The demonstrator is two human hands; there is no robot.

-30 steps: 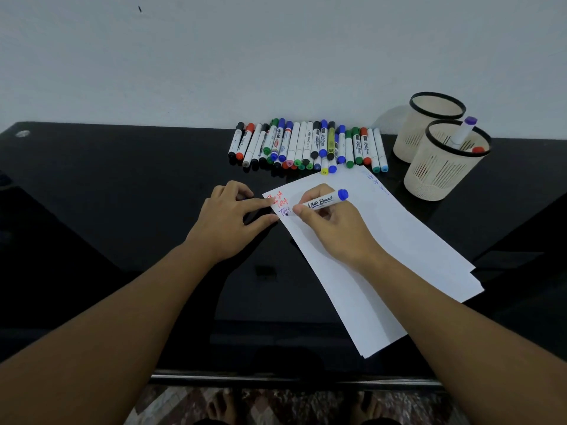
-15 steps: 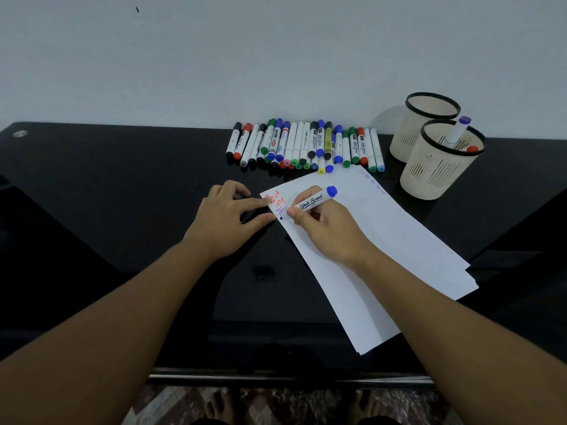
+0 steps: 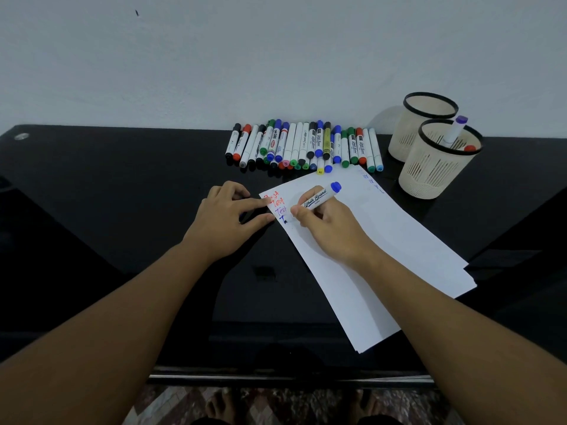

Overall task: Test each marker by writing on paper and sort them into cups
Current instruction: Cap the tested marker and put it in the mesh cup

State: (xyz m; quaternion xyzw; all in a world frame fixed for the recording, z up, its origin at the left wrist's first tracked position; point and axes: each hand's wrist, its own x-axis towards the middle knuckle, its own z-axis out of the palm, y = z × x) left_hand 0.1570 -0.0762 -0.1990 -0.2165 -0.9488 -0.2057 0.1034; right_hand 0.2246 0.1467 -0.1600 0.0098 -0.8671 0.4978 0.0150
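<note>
The right hand (image 3: pixel 329 228) holds a blue whiteboard marker (image 3: pixel 317 199) in a writing grip: fingers and thumb are curled round the lower part of the barrel, and the tip touches the paper (image 3: pixel 383 240) at its far left corner, just under some words written in red and blue. The blue end of the marker points away from the paper, toward the cups. The left hand (image 3: pixel 227 219) lies just left of the paper; its straight fingers press on the paper's left edge and grasp nothing.

Beyond the paper, along the wall side of the dark surface (image 3: pixel 107 194), a row of untested markers (image 3: pixel 302 147) lies side by side. Right of the paper stand two slotted cups: the near cup (image 3: pixel 435 176) already contains a purple-capped marker and something red, while the far cup (image 3: pixel 408 130) shows nothing inside from this view.

The marker is probably light and stiff, with a smooth plastic barrel that can slip or roll when it is put down on the glossy surface. I think the best place to hold it is low on the barrel for writing, and at the middle for carrying to a cup. The paper is thin and slides easily on this surface, so it needs the pressing hand.
</note>
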